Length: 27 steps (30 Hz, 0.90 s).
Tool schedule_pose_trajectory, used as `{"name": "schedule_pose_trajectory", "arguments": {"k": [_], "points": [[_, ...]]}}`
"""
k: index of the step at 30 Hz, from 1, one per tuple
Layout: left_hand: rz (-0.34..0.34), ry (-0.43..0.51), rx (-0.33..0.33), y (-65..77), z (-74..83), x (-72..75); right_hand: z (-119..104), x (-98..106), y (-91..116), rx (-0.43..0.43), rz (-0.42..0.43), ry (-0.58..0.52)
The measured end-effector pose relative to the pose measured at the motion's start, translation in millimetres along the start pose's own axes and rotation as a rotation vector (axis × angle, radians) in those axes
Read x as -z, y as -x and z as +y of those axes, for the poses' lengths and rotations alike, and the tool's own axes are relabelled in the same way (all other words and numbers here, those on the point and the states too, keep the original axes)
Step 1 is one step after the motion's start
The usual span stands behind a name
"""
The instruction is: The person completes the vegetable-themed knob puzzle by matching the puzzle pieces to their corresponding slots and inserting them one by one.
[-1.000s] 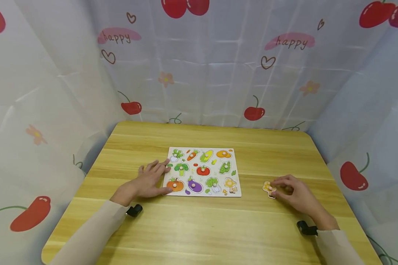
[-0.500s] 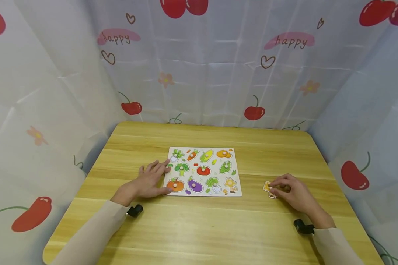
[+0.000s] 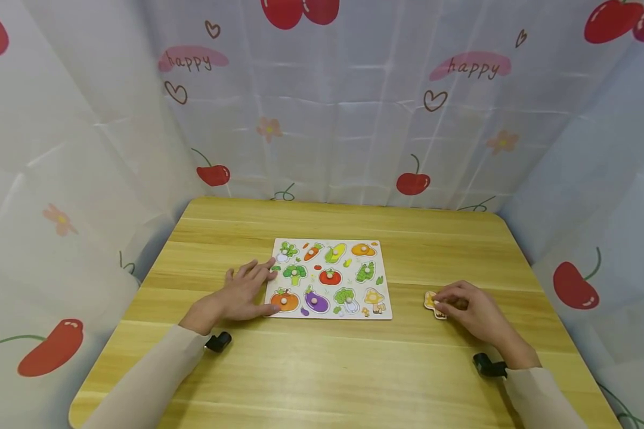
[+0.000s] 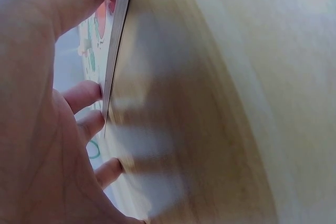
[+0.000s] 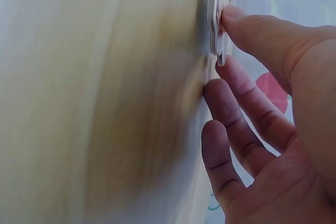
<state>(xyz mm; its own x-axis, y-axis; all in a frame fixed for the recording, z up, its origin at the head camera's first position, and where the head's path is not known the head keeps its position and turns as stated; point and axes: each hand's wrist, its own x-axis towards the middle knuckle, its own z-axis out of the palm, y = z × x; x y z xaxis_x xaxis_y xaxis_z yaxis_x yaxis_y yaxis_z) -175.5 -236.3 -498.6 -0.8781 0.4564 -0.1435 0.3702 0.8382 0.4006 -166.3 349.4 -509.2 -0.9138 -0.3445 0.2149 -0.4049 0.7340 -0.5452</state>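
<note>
A white puzzle board [image 3: 322, 293] with knobbed vegetable pieces lies flat near the table's middle. My left hand [image 3: 242, 293] rests at its left side with fingers spread. The thumb lies on the corner by the pumpkin piece [image 3: 287, 301], and in the left wrist view two fingertips meet the board's edge [image 4: 116, 40]. Right of the board, my right hand [image 3: 472, 311] pinches a yellow mushroom puzzle piece [image 3: 430, 300] between thumb and fingers. The right wrist view shows this mushroom piece [image 5: 214, 22] edge-on, a shadow beside it. A mushroom picture without a knob [image 3: 374, 300] fills the board's lower right corner.
The wooden table [image 3: 322, 369] reaches back to a white curtain [image 3: 322, 137] printed with cherries, and more curtain closes in both sides. Black wrist cameras sit on the left wrist [image 3: 218, 342] and right wrist [image 3: 488, 365].
My right hand has shifted slightly with the mushroom piece in its pinch, and the piece has turned a little. The left hand and the board have stayed in place.
</note>
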Motion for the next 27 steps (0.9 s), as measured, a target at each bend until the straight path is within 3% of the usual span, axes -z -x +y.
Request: {"name": "schedule_pose_trajectory", "arguments": {"k": [12, 27], "points": [[-0.001, -0.009, -0.004, -0.4, -1.3, 0.1, -25, -12, -23, -0.014, -0.031, 0.041], [0.004, 0.002, -0.012, 0.6, 0.3, 1.9, -62, -43, -55, 0.058, -0.125, -0.090]]}}
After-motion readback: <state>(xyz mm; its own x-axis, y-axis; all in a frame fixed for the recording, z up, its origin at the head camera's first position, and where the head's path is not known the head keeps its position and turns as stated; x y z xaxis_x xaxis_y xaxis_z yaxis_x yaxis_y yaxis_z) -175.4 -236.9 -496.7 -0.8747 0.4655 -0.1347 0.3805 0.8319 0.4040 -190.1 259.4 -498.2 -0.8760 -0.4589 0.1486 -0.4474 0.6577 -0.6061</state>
